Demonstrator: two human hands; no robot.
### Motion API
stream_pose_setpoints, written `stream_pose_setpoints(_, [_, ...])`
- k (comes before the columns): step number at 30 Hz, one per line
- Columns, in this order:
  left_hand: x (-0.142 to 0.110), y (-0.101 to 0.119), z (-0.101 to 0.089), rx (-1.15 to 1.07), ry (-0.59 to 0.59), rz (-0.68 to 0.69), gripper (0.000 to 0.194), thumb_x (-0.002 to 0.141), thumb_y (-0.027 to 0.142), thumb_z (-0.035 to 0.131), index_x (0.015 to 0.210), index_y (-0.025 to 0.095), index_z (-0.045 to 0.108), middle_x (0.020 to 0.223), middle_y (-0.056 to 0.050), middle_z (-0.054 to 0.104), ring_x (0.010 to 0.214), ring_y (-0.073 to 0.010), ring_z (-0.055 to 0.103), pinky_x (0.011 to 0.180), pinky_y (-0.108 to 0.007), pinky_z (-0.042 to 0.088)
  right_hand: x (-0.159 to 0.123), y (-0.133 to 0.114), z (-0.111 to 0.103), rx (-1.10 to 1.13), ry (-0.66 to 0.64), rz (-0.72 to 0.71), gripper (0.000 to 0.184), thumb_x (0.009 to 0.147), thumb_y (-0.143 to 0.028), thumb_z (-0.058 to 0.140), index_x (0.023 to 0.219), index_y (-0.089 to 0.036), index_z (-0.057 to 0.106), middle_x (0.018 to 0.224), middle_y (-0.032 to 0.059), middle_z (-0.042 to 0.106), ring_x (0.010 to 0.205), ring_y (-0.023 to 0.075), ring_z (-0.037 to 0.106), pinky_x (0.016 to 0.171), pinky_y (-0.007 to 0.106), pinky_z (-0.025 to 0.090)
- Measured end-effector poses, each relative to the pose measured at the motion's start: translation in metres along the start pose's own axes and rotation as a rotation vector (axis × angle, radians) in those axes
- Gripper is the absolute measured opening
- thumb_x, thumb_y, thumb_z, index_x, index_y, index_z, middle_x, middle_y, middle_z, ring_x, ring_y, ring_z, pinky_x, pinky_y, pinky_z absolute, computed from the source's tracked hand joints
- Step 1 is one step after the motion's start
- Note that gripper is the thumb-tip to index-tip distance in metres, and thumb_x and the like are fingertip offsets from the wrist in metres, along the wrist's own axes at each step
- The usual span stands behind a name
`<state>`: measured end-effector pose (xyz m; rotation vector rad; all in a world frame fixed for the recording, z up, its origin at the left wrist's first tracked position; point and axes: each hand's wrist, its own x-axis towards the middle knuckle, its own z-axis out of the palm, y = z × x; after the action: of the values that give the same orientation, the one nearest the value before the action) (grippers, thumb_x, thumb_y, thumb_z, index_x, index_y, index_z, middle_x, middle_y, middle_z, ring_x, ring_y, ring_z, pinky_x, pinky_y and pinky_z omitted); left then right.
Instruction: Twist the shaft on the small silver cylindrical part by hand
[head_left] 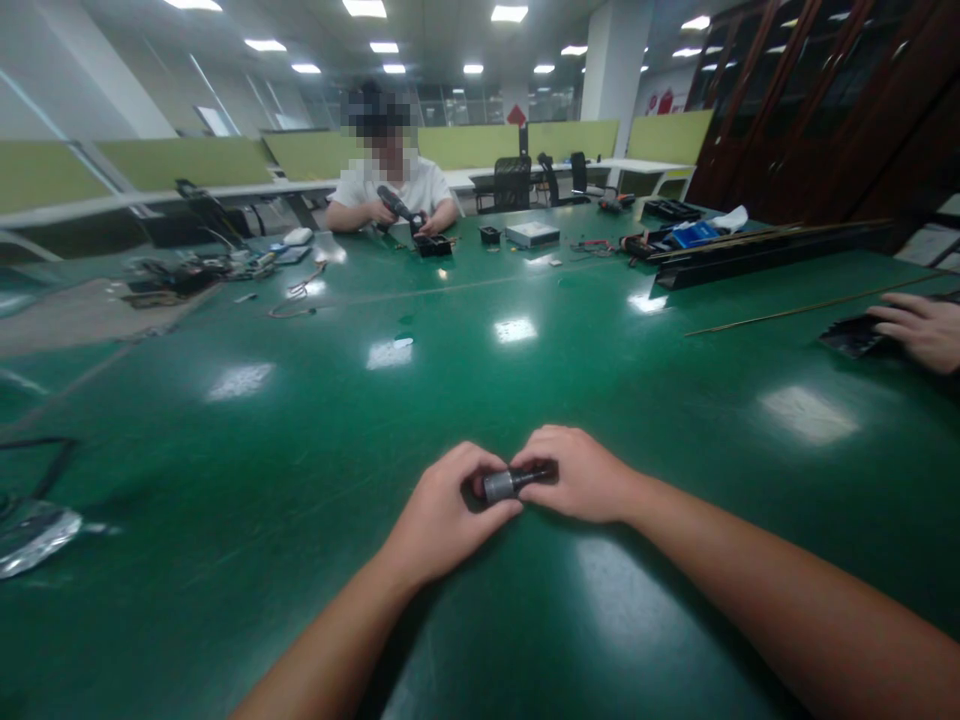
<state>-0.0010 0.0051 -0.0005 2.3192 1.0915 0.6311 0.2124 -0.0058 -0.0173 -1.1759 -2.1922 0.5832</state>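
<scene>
A small dark cylindrical piece with a grey band (499, 487) is held low over the green table (322, 540), lying roughly sideways. The fingers and thumb of my left hand (450, 510) curl round its wider left end. My right hand (581, 475) pinches its narrower dark right end. The hands almost meet at the thumbs and fingertips. Parts of both ends are hidden by my fingers, and the exact kind of piece cannot be made out.
Across the table a person works with a dark power tool (397, 203) over a black part (433, 246). Another person's hand (922, 325) rests on a black piece at right. Long black channels (772, 255), a silver box (532, 234), tangled cables (300, 290) and a foil-like object (41, 540) lie around.
</scene>
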Motion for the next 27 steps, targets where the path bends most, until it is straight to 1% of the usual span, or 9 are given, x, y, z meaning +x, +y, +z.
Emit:
stream_pose_setpoints(3, [0.0003,0.0009,-0.0013,-0.023,-0.002,-0.009,0.019,0.085,0.037,0.065,0.093,0.019,0.066,0.087,-0.003,0.065,0.079,-0.0187,0.06,0.071,-0.028,0.046,-0.0002,-0.0003,0.0005,0.011,0.0,-0.009,0.021,0.076,-0.018,0.071,0.097,-0.019,0.073,0.09,0.0048,0.07,0.084,0.0179,0.061,0.077,0.028,0.045])
stream_pose_setpoints(7, [0.0,0.0002,-0.0018,-0.036,-0.013,-0.032,0.018,0.09,0.034,0.058,0.093,0.02,0.068,0.085,-0.003,0.065,0.077,-0.0178,0.059,0.069,-0.028,0.045,-0.0006,-0.0016,-0.0015,0.016,-0.006,-0.019,0.021,0.076,-0.02,0.072,0.097,-0.018,0.073,0.09,0.0049,0.07,0.085,0.018,0.061,0.078,0.028,0.045])
stream_pose_setpoints(12, [-0.0004,0.0003,-0.0024,-0.036,-0.017,-0.03,0.017,0.088,0.033,0.06,0.092,0.019,0.067,0.082,-0.003,0.065,0.075,-0.0176,0.059,0.068,-0.028,0.045,-0.0001,-0.0023,-0.0027,0.025,-0.009,-0.013,0.021,0.075,-0.02,0.073,0.096,-0.018,0.072,0.088,0.0046,0.069,0.082,0.0176,0.061,0.075,0.028,0.045])
stream_pose_setpoints(15, [-0.0003,0.0011,-0.0027,-0.03,-0.016,-0.03,0.016,0.086,0.033,0.063,0.09,0.018,0.066,0.08,-0.003,0.064,0.074,-0.0175,0.059,0.068,-0.028,0.046,0.0001,-0.0019,-0.0018,0.028,-0.004,-0.02,0.021,0.075,-0.02,0.073,0.096,-0.018,0.072,0.088,0.0048,0.07,0.084,0.018,0.061,0.076,0.028,0.045])
stream_pose_setpoints(21, [-0.0005,0.0018,-0.0019,-0.039,-0.019,-0.028,0.013,0.083,0.031,0.066,0.089,0.019,0.066,0.081,-0.002,0.064,0.074,-0.0171,0.06,0.068,-0.027,0.046,-0.0001,-0.001,-0.0002,0.021,-0.002,-0.013,0.012,0.076,-0.017,0.071,0.088,-0.018,0.072,0.081,0.0027,0.068,0.078,0.0161,0.06,0.072,0.027,0.043])
stream_pose_setpoints(27, [-0.0005,0.0014,-0.0013,-0.053,-0.019,-0.042,0.014,0.083,0.031,0.068,0.087,0.018,0.065,0.079,-0.002,0.063,0.073,-0.0171,0.059,0.067,-0.028,0.046,0.001,-0.0015,0.0006,0.016,0.009,-0.039,0.007,0.077,-0.019,0.072,0.084,-0.019,0.072,0.077,0.0013,0.068,0.075,0.0149,0.06,0.073,0.027,0.042])
